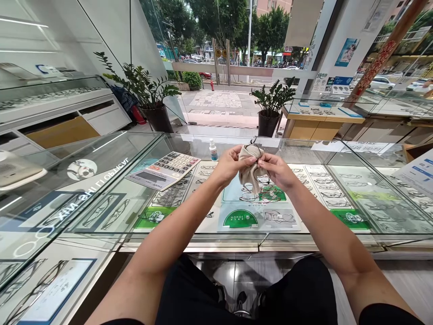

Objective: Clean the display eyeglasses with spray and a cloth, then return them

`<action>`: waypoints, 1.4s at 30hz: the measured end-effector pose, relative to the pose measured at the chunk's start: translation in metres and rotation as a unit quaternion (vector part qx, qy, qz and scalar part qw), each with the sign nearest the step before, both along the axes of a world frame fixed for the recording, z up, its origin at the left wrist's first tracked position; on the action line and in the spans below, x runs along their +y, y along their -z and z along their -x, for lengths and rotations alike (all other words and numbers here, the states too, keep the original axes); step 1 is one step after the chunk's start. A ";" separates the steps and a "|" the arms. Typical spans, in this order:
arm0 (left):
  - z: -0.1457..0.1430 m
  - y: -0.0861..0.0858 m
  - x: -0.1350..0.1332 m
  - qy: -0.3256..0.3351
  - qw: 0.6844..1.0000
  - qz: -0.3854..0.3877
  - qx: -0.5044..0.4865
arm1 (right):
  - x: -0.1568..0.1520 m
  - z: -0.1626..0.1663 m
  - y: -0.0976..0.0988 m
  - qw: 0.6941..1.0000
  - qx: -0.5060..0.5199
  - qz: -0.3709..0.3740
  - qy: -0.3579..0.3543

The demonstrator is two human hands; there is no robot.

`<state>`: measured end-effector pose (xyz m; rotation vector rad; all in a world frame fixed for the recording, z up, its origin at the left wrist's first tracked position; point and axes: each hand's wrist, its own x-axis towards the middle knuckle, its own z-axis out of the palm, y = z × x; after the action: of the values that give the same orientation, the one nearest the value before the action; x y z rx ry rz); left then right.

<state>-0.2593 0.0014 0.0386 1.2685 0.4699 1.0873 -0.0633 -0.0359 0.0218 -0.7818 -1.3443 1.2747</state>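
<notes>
Above the glass counter, both hands are closed on a crumpled beige cleaning cloth wrapped about a pair of eyeglasses. Thin dark parts of the eyeglasses stick out above the cloth and at its right side; the lenses are hidden. My left hand pinches the cloth from the left, its thumb lying across the front. From the right, my right hand grips the cloth and the frame between thumb and fingers. One end of the cloth hangs down below the hands.
On the glass counter a small spray bottle stands left of my hands, near a large calculator. Rows of eyeglasses lie under the glass. Potted plants stand beyond, before the glass doors. A paper sheet is at the right.
</notes>
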 end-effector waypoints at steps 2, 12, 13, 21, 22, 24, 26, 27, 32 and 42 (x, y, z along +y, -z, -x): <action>-0.001 0.001 -0.001 0.003 1.000 0.011 -0.005 | 0.001 0.000 0.000 1.000 0.010 0.013 -0.004; -0.004 0.005 0.002 -0.034 0.999 -0.014 0.000 | 0.001 0.002 0.003 1.000 -0.018 -0.017 -0.005; -0.004 0.005 0.001 -0.036 0.999 -0.016 0.001 | 0.001 0.002 0.003 1.000 -0.024 -0.020 -0.003; -0.007 0.005 -0.004 -0.073 0.997 -0.024 0.020 | 0.004 0.002 0.009 0.998 -0.061 -0.018 -0.013; -0.007 0.005 -0.005 -0.079 0.996 -0.025 0.022 | 0.003 0.002 0.008 0.997 -0.068 -0.020 -0.018; -0.007 0.005 -0.007 -0.091 0.995 -0.030 0.024 | 0.002 0.004 0.007 0.996 -0.076 -0.022 -0.030; -0.007 0.005 -0.008 -0.099 0.994 -0.035 0.024 | 0.001 0.005 0.006 0.996 -0.079 -0.022 -0.039; -0.007 0.005 -0.008 -0.099 0.994 -0.036 0.023 | 0.000 0.005 0.005 0.996 -0.080 -0.022 -0.043; 0.001 0.002 0.003 -0.047 0.996 -0.065 0.023 | 0.001 0.003 0.003 0.997 -0.066 -0.026 -0.026; 0.013 -0.002 0.012 0.039 0.995 -0.082 0.042 | -0.001 0.001 -0.002 1.000 0.005 0.008 -0.016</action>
<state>-0.2720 0.0133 0.0408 1.4698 0.3963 1.0254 -0.0646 -0.0370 0.0234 -0.7675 -1.3452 1.3151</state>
